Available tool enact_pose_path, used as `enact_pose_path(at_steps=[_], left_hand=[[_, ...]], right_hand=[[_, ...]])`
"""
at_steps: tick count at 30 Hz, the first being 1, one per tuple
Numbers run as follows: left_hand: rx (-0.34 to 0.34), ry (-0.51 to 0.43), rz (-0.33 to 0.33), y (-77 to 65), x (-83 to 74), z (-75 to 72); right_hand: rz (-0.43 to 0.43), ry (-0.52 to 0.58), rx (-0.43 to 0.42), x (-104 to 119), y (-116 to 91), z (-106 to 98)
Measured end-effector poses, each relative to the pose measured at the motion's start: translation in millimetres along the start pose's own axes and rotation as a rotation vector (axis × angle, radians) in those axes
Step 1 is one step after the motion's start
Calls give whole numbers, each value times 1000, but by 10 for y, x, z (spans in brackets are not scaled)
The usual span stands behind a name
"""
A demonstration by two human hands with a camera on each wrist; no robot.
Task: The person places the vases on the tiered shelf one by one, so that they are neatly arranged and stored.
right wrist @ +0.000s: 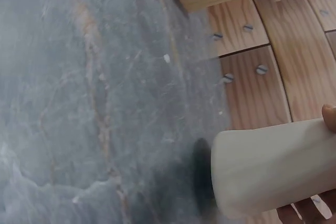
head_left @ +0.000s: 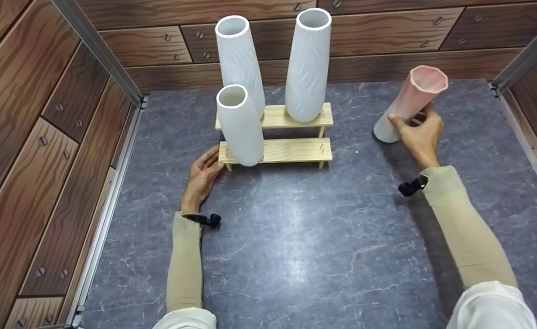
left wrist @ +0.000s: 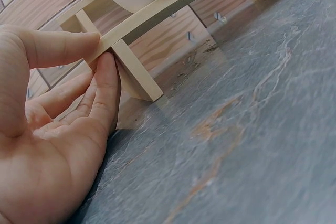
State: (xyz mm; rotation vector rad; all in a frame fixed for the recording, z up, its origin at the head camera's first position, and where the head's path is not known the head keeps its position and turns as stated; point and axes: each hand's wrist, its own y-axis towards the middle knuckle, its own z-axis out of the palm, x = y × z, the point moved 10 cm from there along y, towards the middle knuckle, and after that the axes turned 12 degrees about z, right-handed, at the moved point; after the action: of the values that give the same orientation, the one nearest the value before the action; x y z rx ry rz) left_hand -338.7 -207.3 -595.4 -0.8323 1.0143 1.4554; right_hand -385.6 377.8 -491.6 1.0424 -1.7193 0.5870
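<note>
My right hand (head_left: 421,135) grips a pink-to-white vase (head_left: 407,105) round its middle, tilted with its wide pink mouth up and to the right. In the right wrist view the vase's pale base (right wrist: 252,166) is close over the table, with a dark shadow beside it. My left hand (head_left: 202,176) pinches the left end of the front wooden stand (head_left: 291,151); in the left wrist view the thumb (left wrist: 68,45) lies at the board's top edge and a finger (left wrist: 106,77) comes from below by the leg. A white vase (head_left: 241,128) stands on that stand's left part.
Behind is a second wooden stand (head_left: 273,116) bearing two taller white vases, one at its left (head_left: 241,59) and one at its right (head_left: 309,68). Wood-patterned walls (head_left: 387,36) and metal frame bars (head_left: 108,183) border the grey marbled table (head_left: 295,237).
</note>
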Motion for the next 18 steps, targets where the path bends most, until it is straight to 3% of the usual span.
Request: enact_pose_path(at_steps=[9,18], left_hand=[[10,19,-2,11,10,20],[-3,5,8,13,4,13]], right_hand=[[-76,19,5,250,-175,-112],[-127,69,85,495,-371,-35]])
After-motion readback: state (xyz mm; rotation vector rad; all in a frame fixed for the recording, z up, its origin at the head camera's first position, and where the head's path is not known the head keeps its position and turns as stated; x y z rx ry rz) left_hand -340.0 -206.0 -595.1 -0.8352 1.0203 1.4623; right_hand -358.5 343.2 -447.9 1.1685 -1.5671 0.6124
